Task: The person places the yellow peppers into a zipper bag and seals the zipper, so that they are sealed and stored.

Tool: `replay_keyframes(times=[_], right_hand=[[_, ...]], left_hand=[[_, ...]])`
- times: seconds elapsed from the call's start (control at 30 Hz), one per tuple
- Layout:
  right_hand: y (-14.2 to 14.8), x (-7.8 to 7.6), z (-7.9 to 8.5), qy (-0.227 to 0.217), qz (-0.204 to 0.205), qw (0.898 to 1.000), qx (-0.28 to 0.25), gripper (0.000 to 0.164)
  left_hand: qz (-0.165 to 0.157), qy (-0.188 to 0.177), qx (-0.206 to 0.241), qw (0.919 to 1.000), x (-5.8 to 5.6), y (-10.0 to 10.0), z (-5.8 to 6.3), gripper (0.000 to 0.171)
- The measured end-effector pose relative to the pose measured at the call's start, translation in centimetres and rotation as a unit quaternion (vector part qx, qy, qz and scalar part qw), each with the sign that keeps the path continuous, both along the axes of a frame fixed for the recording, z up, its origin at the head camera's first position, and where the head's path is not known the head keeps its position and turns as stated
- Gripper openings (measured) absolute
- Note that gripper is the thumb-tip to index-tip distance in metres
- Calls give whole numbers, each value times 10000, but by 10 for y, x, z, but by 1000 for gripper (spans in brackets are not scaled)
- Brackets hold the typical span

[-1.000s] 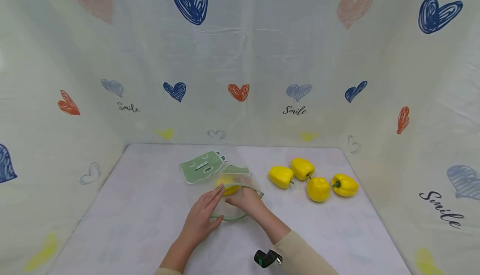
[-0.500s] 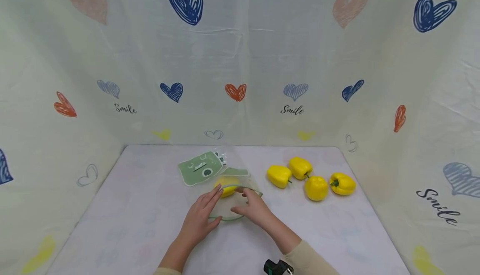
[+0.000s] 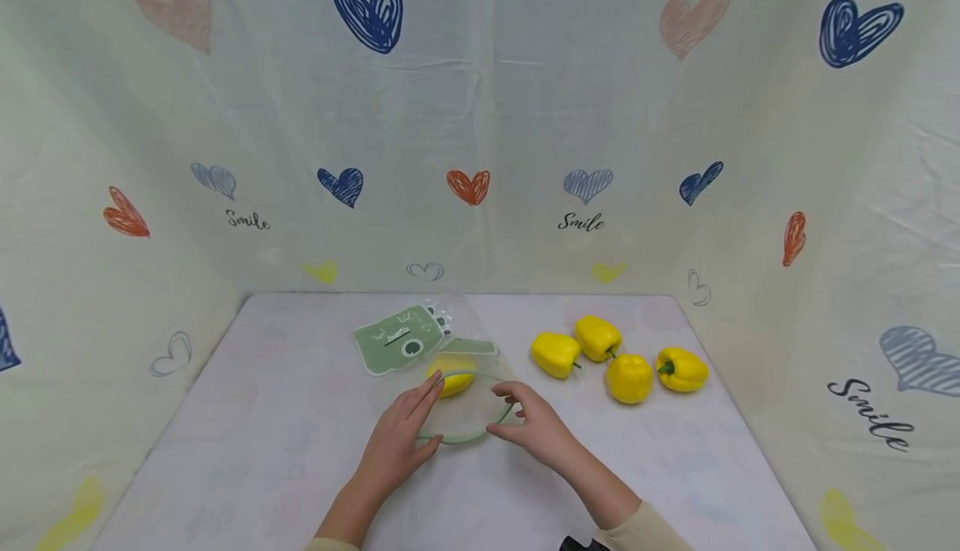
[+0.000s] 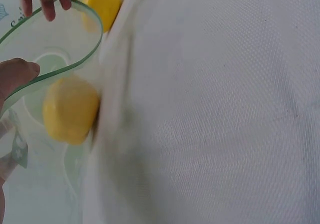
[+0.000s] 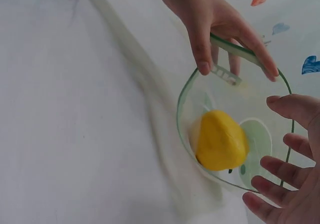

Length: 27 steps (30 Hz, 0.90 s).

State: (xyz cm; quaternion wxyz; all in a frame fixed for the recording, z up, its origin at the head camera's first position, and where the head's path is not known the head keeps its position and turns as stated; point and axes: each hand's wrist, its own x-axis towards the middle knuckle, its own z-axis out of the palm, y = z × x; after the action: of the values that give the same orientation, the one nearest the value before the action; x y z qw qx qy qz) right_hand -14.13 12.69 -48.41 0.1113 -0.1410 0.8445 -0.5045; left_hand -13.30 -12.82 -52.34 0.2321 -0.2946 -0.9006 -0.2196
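Observation:
A clear plastic bag (image 3: 480, 408) with green edging and a green cartoon animal print lies on the table, its mouth spread in a loop. One yellow bell pepper (image 3: 452, 373) is inside, seen through the plastic in both wrist views. My left hand (image 3: 401, 430) holds the left side of the bag's mouth; in the right wrist view its thumb and fingers lie about the green rim (image 5: 235, 48). At the mouth's right side, my right hand (image 3: 536, 426) has spread, slightly bent fingers (image 5: 285, 171) close by the rim and holds nothing. Whether they touch it, I cannot tell.
Several yellow bell peppers (image 3: 630, 378) lie together on the right of the white-covered table (image 3: 247, 418). Behind the table hangs a pale cloth (image 3: 480, 101) printed with hearts. A dark device (image 3: 581, 543) shows at the right sleeve.
My right hand has drawn out of the bag's mouth to the right, leaving the pepper inside. The left hand has kept its place at the rim.

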Motion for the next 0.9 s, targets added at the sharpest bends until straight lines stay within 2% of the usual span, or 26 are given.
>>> replay_keyframes(times=[0.17, 0.33, 0.57, 0.9], right_hand=[[14, 2, 3, 64, -138, 9999, 80, 52], [28, 1, 3, 201, -490, 9982, 265, 48], [45, -4, -1, 165, -1028, 9938, 388, 47], [65, -17, -8, 168, -1444, 9868, 719, 46]], left_hand=[[-44, 99, 3, 9999, 1, -1, 0, 92], [-59, 139, 40, 9999, 0, -1, -1, 92], [-54, 110, 103, 9999, 0, -1, -1, 93], [49, 46, 33, 10000, 0, 0, -1, 95]])
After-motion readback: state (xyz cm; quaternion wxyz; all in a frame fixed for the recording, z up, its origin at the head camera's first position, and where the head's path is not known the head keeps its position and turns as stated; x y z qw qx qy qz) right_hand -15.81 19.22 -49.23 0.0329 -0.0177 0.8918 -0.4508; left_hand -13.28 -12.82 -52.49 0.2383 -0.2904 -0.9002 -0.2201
